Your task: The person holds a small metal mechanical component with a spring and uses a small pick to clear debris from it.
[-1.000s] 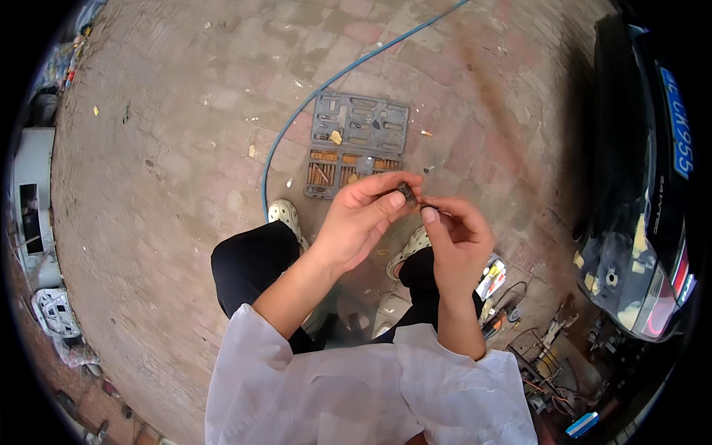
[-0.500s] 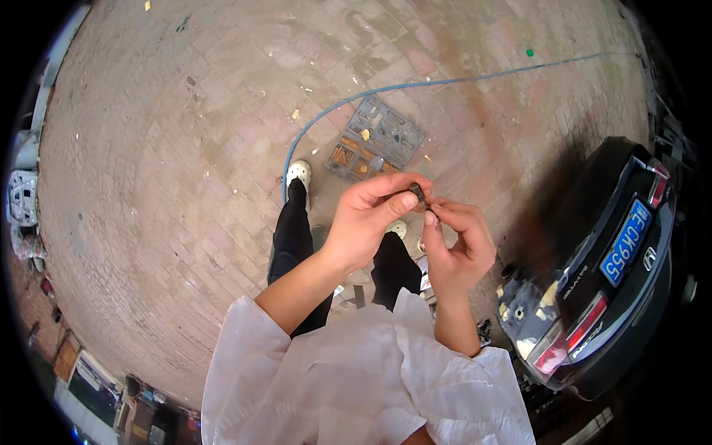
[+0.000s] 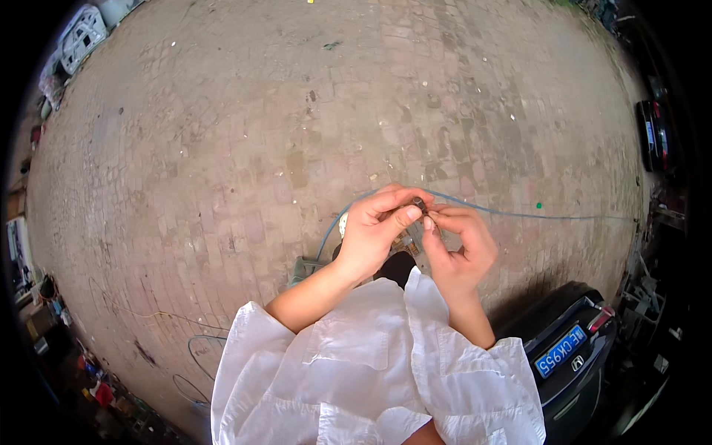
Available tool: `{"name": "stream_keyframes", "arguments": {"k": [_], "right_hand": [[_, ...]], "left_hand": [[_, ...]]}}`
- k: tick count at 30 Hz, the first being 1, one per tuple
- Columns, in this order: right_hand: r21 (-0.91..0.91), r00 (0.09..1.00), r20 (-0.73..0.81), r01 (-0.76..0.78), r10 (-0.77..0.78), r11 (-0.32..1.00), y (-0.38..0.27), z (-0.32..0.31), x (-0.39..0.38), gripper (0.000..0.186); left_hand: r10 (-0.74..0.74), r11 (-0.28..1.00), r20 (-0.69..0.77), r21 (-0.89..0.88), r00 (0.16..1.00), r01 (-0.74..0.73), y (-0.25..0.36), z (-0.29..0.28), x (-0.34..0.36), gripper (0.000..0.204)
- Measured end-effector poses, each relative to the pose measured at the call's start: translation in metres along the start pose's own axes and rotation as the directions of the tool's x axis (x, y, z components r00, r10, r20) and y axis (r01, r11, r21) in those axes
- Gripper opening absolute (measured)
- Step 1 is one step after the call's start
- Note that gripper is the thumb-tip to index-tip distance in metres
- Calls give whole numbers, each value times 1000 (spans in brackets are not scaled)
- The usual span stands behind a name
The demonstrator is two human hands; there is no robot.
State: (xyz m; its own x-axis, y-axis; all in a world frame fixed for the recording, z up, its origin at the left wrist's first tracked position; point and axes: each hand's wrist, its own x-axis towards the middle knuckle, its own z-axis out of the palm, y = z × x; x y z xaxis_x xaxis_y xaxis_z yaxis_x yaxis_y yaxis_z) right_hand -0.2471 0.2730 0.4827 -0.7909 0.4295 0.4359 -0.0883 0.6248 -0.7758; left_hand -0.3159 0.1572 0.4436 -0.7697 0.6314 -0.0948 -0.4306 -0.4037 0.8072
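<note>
In front of my body, both hands meet at a small dark, roughly cylindrical piece (image 3: 420, 203). My left hand (image 3: 371, 233) pinches it between thumb and bent forefinger, with one end of it showing. My right hand (image 3: 465, 245) is closed too, its thumb and fingertips pressed to the lower right side of the same piece. Part of the piece lies under the fingertips, so its exact kind cannot be made out. Below and between the hands a bit of the tool case (image 3: 405, 243) shows on the ground, mostly covered.
A blue hose (image 3: 482, 211) curves across the brick paving (image 3: 297, 133). To the lower right stands a dark car (image 3: 519, 319), its rear toward me. Another dark car (image 3: 651, 137) is at the far right edge. A pale door-like panel (image 3: 83, 38) leans at the upper left.
The view has tilted up and shifted, so the hose, case and car sit lower or nearer in the picture. Both hands still grip the small piece, which has turned slightly.
</note>
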Motion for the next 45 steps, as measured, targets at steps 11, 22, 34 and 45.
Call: {"name": "stream_keyframes", "arguments": {"k": [11,22,34,45], "right_hand": [[390,847,326,284,-420,876,-145,219,88,14],[664,606,445,269,-659,697,-271,505,178,14],[896,65,439,52,-896,442,-483,757,49,14],[943,-145,263,-170,-954,285,-776,941,-220,13]], "left_hand": [[398,883,-491,-22,775,-468,171,-162,-56,20],[551,734,-737,206,391,-647,333,-378,-49,21],[457,489,-878,384,-144,-783,439,-561,-254,20],[419,383,-739,671,-527,-635,546,-726,-589,21]]}}
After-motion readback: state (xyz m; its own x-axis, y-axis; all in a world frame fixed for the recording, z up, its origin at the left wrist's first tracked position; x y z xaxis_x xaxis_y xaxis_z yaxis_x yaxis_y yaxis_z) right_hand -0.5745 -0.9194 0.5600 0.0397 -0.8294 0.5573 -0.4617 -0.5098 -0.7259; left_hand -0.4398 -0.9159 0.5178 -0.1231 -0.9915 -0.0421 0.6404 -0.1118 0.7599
